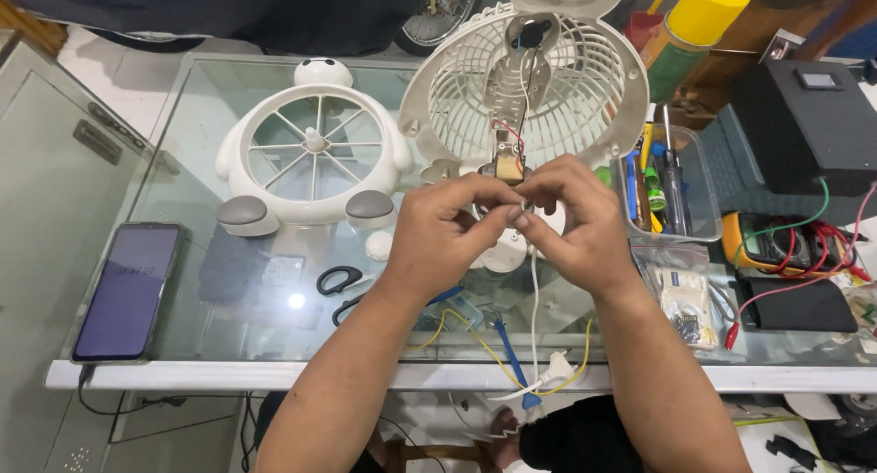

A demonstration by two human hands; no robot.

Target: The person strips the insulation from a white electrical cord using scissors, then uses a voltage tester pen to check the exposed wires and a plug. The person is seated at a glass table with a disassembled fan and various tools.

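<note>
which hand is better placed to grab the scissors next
Left, probably. The left hand sits nearer the black-handled scissors, which lie just to its lower left on the glass table. The right hand would have to cross over it.

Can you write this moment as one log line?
left hand: pinching small part | right hand: same | fan housing: open, upright | table: glass
</note>
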